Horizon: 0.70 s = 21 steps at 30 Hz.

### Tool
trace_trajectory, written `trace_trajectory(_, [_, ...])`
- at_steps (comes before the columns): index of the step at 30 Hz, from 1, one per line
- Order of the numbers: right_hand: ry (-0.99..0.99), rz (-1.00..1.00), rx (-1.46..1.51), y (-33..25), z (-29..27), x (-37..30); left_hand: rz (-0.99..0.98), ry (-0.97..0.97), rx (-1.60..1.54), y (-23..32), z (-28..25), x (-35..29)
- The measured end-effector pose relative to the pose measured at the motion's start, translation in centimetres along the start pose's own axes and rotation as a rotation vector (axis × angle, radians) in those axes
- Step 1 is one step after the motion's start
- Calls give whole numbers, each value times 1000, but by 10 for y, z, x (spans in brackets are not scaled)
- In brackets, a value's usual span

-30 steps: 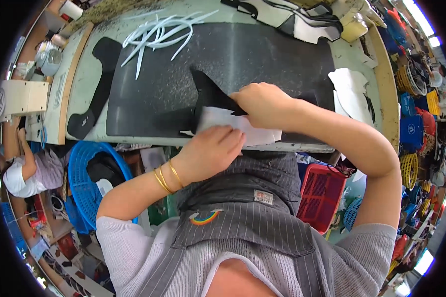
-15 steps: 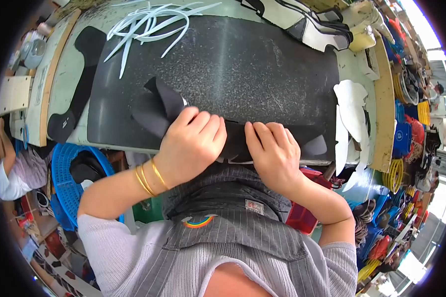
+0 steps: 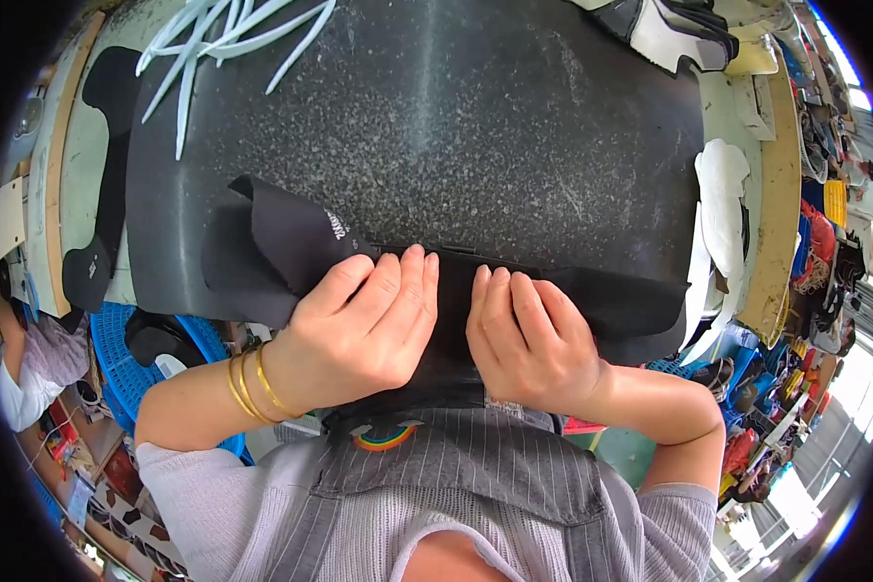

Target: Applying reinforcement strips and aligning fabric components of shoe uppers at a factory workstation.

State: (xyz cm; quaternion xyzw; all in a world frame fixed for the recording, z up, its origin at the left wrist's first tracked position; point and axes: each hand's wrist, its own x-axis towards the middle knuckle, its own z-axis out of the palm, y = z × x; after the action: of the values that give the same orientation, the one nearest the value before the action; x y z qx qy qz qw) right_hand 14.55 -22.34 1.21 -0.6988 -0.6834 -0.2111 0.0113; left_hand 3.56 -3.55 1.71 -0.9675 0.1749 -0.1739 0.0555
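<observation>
A black, flexible sheet piece, probably a shoe-upper cutting [image 3: 296, 238], lies across the near edge of the dark work mat [image 3: 475, 136]. Its left end curls upward and bears a small pale print; the right end spreads flat toward the mat's right corner. My left hand [image 3: 364, 325], below gold bangles, pinches the piece's folded upper edge. A short gap to the right, my right hand [image 3: 533, 335] pinches the same edge with bent fingers. Both hands hide the middle of the fold, and the thumbs are mostly out of sight.
White strips [image 3: 228, 39] lie at the mat's far left. Another black cut piece [image 3: 112, 184] is left of the mat. White cut pieces [image 3: 723, 204] sit on the right, black-and-white pieces [image 3: 674, 34] at the far right. A blue basket [image 3: 116, 364] stands below the table's left side.
Both hands and the black piece appear slightly lower against the mat, and the view has shifted nearer. The piece's right end is spread wider, and both hands keep their pinch on the edge.
</observation>
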Motion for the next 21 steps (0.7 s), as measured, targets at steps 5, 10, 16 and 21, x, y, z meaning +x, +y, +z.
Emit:
trace_trajectory(5, [-194, -170, 3, 14, -16, -8, -176, -275, -297, 19, -21, -7])
trace_trajectory(10, [-142, -168, -47, 6, -11, -17, -145, -44, -374, 45, 7, -2])
trace_trajectory(16, [268, -511, 394, 34, -27, -65, 52, -124, -396, 19, -6, 13])
trace_trajectory(21, [-64, 131, 474, 33, -7, -86, -83, 39, -695, 46, 2, 37])
